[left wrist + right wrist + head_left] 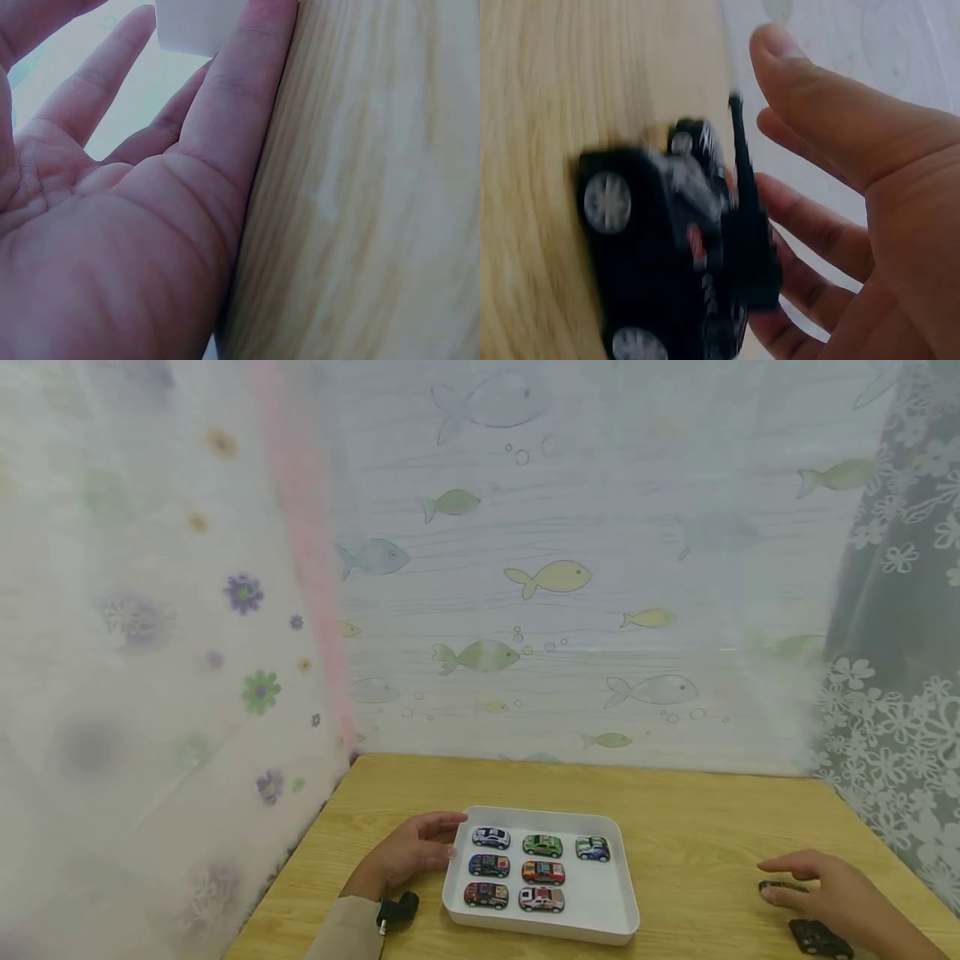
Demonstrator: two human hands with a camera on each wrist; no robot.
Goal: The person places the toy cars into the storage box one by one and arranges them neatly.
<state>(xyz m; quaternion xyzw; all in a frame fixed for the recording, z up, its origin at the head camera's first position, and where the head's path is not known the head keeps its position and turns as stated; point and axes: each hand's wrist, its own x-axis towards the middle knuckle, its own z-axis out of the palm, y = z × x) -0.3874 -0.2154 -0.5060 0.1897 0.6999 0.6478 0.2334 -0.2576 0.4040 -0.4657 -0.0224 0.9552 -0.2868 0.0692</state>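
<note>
My left hand (pixel 412 852) lies on its edge on the table, fingers extended, fingertips touching the left side of a white tray (pixel 628 893). Several small toy cars stand in the tray in columns, among them a green car (pixel 542 845), a red and yellow car (pixel 543 872) and a green, white and blue car (pixel 592 848). At the right, my right hand (pixel 832 893) hovers with thumb and fingers apart around a dark toy car (pixel 771 886), partly hidden. Below the wrist stands a black toy car (pixel 817 935), large and blurred in the right wrist view.
A black wrist device (pixel 397 910) with a cable is by the left sleeve. In the right wrist view a black block with a thin rod (pixel 742 165) overlaps the nearer car. Fish-patterned and flowered curtains (pixel 547 577) border the wooden table (pixel 705 852) at back and sides.
</note>
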